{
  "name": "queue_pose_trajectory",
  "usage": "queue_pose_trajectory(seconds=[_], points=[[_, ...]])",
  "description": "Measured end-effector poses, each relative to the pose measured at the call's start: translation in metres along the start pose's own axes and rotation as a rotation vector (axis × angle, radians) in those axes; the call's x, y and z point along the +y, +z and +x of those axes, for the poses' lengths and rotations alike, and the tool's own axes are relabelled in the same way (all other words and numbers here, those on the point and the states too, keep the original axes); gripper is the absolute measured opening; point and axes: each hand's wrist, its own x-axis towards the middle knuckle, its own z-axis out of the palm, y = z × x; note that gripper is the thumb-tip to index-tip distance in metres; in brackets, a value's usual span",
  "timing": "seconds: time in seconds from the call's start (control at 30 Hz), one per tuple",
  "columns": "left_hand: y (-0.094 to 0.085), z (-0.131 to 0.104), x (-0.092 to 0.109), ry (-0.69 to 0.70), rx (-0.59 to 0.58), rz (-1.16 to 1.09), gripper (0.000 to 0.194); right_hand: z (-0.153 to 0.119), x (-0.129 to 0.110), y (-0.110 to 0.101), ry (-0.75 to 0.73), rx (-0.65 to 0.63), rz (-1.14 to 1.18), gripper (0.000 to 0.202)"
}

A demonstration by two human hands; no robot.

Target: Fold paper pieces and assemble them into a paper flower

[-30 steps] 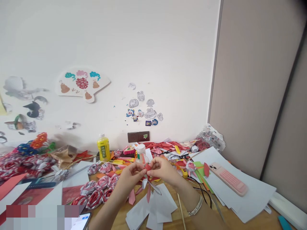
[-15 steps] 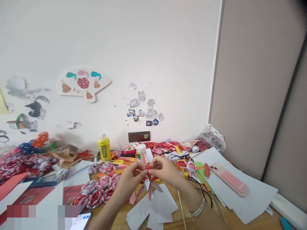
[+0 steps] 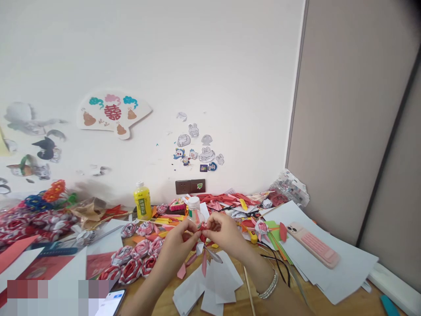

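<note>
Between my two hands is a folded paper flower [image 3: 204, 262], with a red upper part and pink and grey pointed petals hanging below. My left hand [image 3: 183, 237] pinches its red part between thumb and forefinger. From the other side, my right hand [image 3: 224, 233] pinches the same red paper, fingertips close to the left ones. The fingers cover part of the folds. Beneath the flower lie loose white paper pieces [image 3: 224, 281]. To the left sit several red, pink and white paper roses [image 3: 131, 271].
A yellow bottle [image 3: 142, 202] and a clear jar with a white lid [image 3: 194, 204] stand toward the wall. On white sheets at right lies a pink phone [image 3: 315, 245]. A thin wooden stick [image 3: 249, 290] and black cables [image 3: 279, 263] are near my right forearm.
The flower has turned slightly in my fingers, so its pale centre shows less and its red part looks more spread. Both hands keep their pinch in nearly the same place.
</note>
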Motion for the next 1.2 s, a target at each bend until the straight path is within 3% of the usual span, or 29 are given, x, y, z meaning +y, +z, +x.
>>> queue_pose_trajectory(seconds=[0.2,0.4,0.8,1.0,1.2], points=[[-0.005,0.003,0.001,-0.095,-0.162,-0.103,0.022,0.002,-0.001,0.0,-0.003,0.008,0.016,0.006],[-0.008,0.001,0.007,-0.082,-0.127,-0.072,0.026,0.0,-0.003,-0.004,0.051,-0.104,0.064,0.01],[-0.007,0.001,0.004,-0.05,-0.124,-0.01,0.019,0.001,0.0,-0.001,0.111,-0.041,0.083,0.01],[-0.007,0.005,-0.011,-0.03,-0.091,0.019,0.012,0.001,-0.002,0.003,0.044,0.023,-0.042,0.008],[-0.015,0.002,0.006,-0.115,-0.131,-0.041,0.017,-0.002,-0.004,0.002,-0.05,0.015,-0.145,0.006]])
